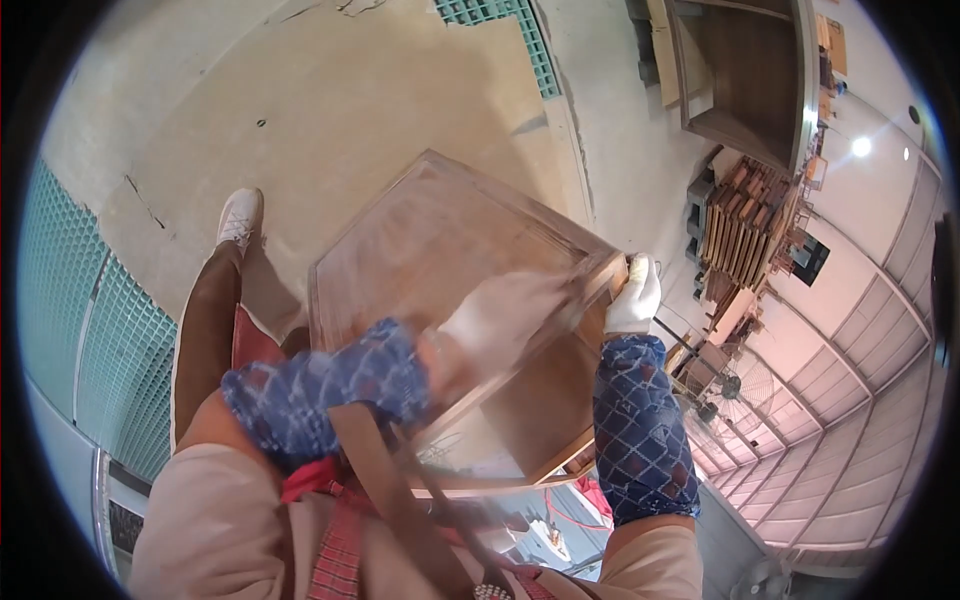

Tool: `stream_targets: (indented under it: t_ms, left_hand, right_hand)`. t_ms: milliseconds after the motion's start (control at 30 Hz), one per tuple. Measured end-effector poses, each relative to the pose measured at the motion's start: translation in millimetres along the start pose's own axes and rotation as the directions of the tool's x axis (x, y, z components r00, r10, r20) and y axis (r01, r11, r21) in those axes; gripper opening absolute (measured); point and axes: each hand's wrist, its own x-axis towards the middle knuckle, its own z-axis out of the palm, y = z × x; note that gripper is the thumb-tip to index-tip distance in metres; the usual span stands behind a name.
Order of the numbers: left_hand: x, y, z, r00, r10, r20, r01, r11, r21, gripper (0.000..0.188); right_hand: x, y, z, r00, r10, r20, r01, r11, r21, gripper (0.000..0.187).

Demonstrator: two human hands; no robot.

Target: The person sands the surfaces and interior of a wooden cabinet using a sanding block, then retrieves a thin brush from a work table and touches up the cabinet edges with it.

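In front of me is a brown wooden cabinet [400, 245], box-shaped with a framed panel and an open side facing me. Pale, dusty-looking smears cover its panel. My right hand [637, 295], in a white glove, is closed around the cabinet's right corner, thumb on top. My left hand [505, 315], also white-gloved, lies over the panel close to the edge near that corner. Motion blurs its fingers, so whether it holds anything is unclear. Blue patterned sleeve covers are on both forearms.
Green grid matting [110, 330] lies at left, beside a tan floor sheet [330, 90]. Another wooden cabinet [745, 70] stands at upper right, near a stack of wooden pieces [745, 220]. A wire-caged fan [740, 385] is farther right. My white shoe [240, 217] is left of the cabinet.
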Motion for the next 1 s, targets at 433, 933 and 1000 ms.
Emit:
stream_targets:
  t_ms: [433, 933, 1000]
  left_hand:
    - [-295, 38, -89, 0.861, -0.506, 0.058, 0.503, 0.828, -0.246, 0.024]
    - [-328, -76, -59, 0.775, -0.628, -0.076, 0.58, 0.754, -0.308, 0.031]
    - [-351, -68, -39, 0.894, -0.404, -0.192, 0.392, 0.915, -0.098, 0.03]
  right_hand:
    - [17, 37, 15, 0.951, 0.308, 0.004, -0.281, 0.865, 0.416, 0.053]
    - [29, 23, 16, 0.924, 0.378, -0.055, -0.344, 0.887, 0.307, 0.065]
    - [30, 23, 21, 0.833, 0.553, 0.016, -0.506, 0.749, 0.427, 0.065]
